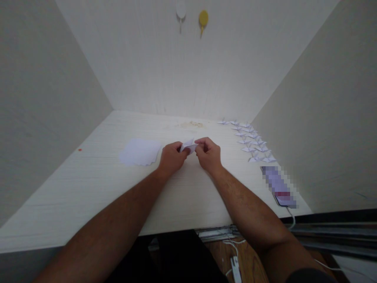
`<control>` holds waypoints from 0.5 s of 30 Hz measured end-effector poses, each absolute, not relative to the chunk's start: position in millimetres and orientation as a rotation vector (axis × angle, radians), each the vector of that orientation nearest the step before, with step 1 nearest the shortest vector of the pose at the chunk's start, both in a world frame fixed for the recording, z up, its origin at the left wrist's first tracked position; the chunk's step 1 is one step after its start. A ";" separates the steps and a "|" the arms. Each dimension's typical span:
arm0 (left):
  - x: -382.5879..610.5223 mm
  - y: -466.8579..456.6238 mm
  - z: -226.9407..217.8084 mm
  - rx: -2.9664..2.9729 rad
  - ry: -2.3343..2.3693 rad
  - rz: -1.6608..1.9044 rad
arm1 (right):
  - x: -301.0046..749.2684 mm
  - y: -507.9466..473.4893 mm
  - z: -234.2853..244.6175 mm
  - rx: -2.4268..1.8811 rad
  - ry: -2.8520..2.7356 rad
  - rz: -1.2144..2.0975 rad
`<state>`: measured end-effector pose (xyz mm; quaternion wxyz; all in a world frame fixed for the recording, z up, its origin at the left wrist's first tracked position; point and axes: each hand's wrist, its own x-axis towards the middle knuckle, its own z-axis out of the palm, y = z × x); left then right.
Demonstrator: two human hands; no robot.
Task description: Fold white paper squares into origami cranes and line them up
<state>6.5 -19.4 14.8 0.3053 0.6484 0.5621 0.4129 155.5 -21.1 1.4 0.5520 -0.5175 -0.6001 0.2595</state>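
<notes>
Over the middle of the white desk, a small folded white paper [189, 146] with pointed flaps is held between my two hands. My left hand [173, 156] is closed on its left side, thumb pressed on the near face. On the other side, the fingers of my right hand [209, 154] pinch the paper's right edge. Left of my hands lies a stack of white paper sheets [140, 151]. Several folded white paper cranes [249, 137] stand in rows at the right rear of the desk.
A phone [278, 186] with a blurred screen lies at the desk's right edge, a white cable [291, 218] running from it. Walls enclose the desk [97, 169] on three sides. Two hooks, one white [180, 11] and one yellow [203, 19], are on the back wall. A power strip [235, 269] sits below.
</notes>
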 end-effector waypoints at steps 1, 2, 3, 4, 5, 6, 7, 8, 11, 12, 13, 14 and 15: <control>5.8 -18.5 14.5 1.657 1.433 1.074 | 155.9 -20.3 2.2 -1.168 -1.428 0.699; 5.2 -17.3 13.9 1.590 1.371 1.061 | 156.3 -19.5 3.1 -1.110 -1.436 0.791; 4.5 -16.0 13.0 1.523 1.306 1.058 | 156.6 -18.7 4.0 -1.059 -1.441 0.878; 3.9 -14.6 11.8 1.461 1.243 1.062 | 156.8 -18.0 4.9 -1.020 -1.442 0.955; 3.3 -13.3 10.6 1.408 1.184 1.074 | 156.9 -17.5 5.8 -0.995 -1.440 1.016; 2.8 -12.1 9.4 1.365 1.132 1.088 | 156.9 -17.2 6.6 -0.983 -1.431 1.057; 2.4 -11.2 8.4 1.338 1.087 1.099 | 156.8 -17.1 7.3 -0.984 -1.419 1.081; 2.2 -10.5 7.6 1.325 1.054 1.103 | 156.5 -17.2 7.9 -0.994 -1.406 1.090; 1.8 -10.2 6.8 1.337 1.020 1.092 | 155.4 -18.0 8.6 -1.047 -1.392 1.083; 1.8 -10.4 6.8 1.349 1.021 1.088 | 155.0 -18.4 8.5 -1.065 -1.395 1.075; 1.8 -10.7 6.8 1.359 1.022 1.086 | 154.7 -18.8 8.3 -1.078 -1.398 1.064; 1.7 -10.8 6.8 1.364 1.020 1.088 | 154.5 -19.1 8.0 -1.082 -1.401 1.052; 1.7 -10.9 6.7 1.365 1.012 1.089 | 154.3 -19.4 7.7 -1.079 -1.404 1.039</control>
